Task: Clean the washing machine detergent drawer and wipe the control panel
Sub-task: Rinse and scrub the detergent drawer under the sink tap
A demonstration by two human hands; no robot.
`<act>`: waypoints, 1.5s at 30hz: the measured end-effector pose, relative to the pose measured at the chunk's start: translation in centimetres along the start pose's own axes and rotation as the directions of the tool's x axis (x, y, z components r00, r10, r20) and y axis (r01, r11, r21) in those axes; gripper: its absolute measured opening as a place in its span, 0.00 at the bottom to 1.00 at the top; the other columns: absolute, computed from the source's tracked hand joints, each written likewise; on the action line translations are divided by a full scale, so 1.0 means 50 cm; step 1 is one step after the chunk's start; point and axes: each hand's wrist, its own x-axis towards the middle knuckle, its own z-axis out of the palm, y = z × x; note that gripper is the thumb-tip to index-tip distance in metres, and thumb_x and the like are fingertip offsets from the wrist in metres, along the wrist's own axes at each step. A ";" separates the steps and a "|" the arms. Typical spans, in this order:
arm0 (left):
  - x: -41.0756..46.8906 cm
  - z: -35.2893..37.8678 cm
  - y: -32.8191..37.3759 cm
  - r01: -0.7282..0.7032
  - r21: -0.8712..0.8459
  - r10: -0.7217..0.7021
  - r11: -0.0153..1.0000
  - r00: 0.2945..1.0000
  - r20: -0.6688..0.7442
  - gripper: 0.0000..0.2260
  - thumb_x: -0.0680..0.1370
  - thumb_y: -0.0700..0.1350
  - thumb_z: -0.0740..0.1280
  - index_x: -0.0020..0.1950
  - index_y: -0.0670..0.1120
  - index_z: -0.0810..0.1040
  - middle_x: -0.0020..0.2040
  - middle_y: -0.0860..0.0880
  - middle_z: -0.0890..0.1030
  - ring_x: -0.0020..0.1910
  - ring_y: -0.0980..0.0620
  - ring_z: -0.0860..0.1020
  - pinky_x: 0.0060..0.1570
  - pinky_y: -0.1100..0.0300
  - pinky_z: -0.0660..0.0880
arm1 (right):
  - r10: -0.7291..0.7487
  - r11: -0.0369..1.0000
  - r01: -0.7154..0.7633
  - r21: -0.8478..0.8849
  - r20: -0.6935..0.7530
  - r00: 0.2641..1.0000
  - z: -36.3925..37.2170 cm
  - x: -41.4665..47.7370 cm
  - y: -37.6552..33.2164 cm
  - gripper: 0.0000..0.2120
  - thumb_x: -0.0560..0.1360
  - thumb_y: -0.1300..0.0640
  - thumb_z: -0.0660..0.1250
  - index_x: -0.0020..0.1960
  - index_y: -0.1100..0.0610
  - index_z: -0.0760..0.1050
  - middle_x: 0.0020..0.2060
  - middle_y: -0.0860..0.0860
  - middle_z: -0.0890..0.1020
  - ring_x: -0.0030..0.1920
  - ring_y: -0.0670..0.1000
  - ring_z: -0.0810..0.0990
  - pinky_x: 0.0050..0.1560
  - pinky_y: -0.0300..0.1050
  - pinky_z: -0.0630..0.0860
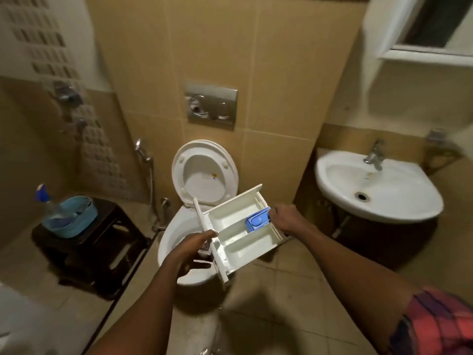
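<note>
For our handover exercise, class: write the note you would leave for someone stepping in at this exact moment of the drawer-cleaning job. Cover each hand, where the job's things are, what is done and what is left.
Left hand: grips the detergent drawer by its front-panel end.
Right hand: grips the back end, beside the blue insert.
Drawer: held tilted in the air above the open toilet; sink to the right.
Done: the drawer is out of the machine.
Left: wash the drawer, probably at the sink, refit it, then wipe the control panel, which is not in view.
</note>
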 end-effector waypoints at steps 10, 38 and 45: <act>0.107 0.295 0.142 -0.162 0.135 0.128 0.978 0.965 0.228 0.17 0.76 0.56 0.70 0.57 0.46 0.80 0.38 0.46 0.83 0.33 0.50 0.80 0.32 0.58 0.79 | 0.212 0.976 -0.201 0.078 -0.175 0.961 -0.193 -0.009 0.259 0.14 0.81 0.50 0.53 0.49 0.58 0.72 0.57 0.61 0.79 0.56 0.59 0.77 0.51 0.46 0.69; 0.442 0.963 0.467 -0.283 0.242 0.248 0.928 0.955 0.164 0.09 0.74 0.56 0.71 0.46 0.52 0.80 0.47 0.46 0.80 0.43 0.44 0.80 0.38 0.57 0.77 | 0.373 0.911 -0.302 0.281 -0.247 0.894 -0.557 0.321 0.807 0.18 0.81 0.45 0.55 0.56 0.57 0.75 0.54 0.54 0.79 0.56 0.56 0.76 0.52 0.46 0.70; 0.624 1.025 0.512 -0.181 0.264 0.126 0.947 0.969 0.211 0.16 0.73 0.59 0.72 0.54 0.49 0.81 0.50 0.41 0.82 0.46 0.38 0.82 0.39 0.51 0.80 | 0.344 0.927 -0.265 0.265 -0.322 0.882 -0.639 0.513 0.836 0.10 0.78 0.47 0.61 0.47 0.54 0.73 0.47 0.52 0.81 0.49 0.53 0.78 0.52 0.48 0.75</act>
